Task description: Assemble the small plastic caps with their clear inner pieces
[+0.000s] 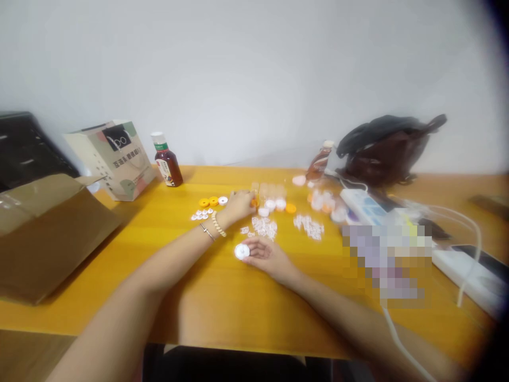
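Note:
My right hand (270, 259) holds a white round disc (242, 251) between thumb and fingers, above the table's near middle. Farther off, my left hand (237, 206), with a beaded bracelet on its wrist, reaches across with its fingers bent down on an orange disc (253, 203); the fingertips are blurred. Beyond and right of it stand pale translucent pieces (272, 191), with white discs (270, 205) and another orange disc (290, 208) in front. Small clear plastic pieces (264, 227) lie in a pile between my hands. Left of my left hand are yellow-orange rings (204, 202) and small white pieces (199, 215).
A cardboard box (55, 239) and a paper bag (119, 159) stand at left, beside a dark red bottle (168, 164). To the right are another bottle (318, 163), a dark bag (385, 148), a power strip (363, 207) and loose white cables (475, 233).

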`<action>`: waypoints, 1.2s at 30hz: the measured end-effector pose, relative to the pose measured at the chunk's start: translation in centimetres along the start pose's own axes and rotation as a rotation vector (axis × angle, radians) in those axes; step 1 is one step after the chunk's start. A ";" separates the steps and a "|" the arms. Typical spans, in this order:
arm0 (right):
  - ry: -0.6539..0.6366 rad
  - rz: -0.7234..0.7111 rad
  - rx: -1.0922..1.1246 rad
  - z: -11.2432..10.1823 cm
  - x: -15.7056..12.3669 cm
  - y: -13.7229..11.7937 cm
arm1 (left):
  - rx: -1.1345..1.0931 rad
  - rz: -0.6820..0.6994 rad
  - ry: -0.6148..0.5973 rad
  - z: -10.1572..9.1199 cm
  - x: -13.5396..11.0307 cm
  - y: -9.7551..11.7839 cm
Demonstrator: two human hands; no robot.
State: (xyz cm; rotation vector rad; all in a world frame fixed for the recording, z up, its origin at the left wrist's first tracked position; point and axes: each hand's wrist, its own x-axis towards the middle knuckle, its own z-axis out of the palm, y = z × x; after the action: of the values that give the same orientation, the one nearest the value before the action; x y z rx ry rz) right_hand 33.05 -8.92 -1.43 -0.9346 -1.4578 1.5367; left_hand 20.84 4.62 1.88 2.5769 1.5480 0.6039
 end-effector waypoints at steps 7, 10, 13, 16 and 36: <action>-0.006 -0.003 0.001 -0.2 0.0 0.1 | -0.004 0.002 0.062 -1.5 -0.8 -0.3; 0.013 -0.002 0.008 -0.2 0.0 0.1 | -0.042 0.038 0.093 -3.1 -2.4 -1.1; 0.040 0.000 -0.003 -0.2 0.1 0.1 | -0.202 0.129 0.143 -4.8 -5.5 -1.8; 0.050 -0.009 -0.012 -0.1 0.1 0.2 | -0.367 0.169 0.139 -5.9 -9.4 -1.9; 0.102 -0.046 -0.055 -0.3 0.2 0.2 | -1.406 -0.137 -0.226 -3.5 -14.8 -1.4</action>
State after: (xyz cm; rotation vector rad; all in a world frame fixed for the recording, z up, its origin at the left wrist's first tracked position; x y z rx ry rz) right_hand 33.26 -8.64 -1.66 -0.9907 -1.4455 1.4022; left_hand 12.26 -7.92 0.44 1.3678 0.6921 0.8783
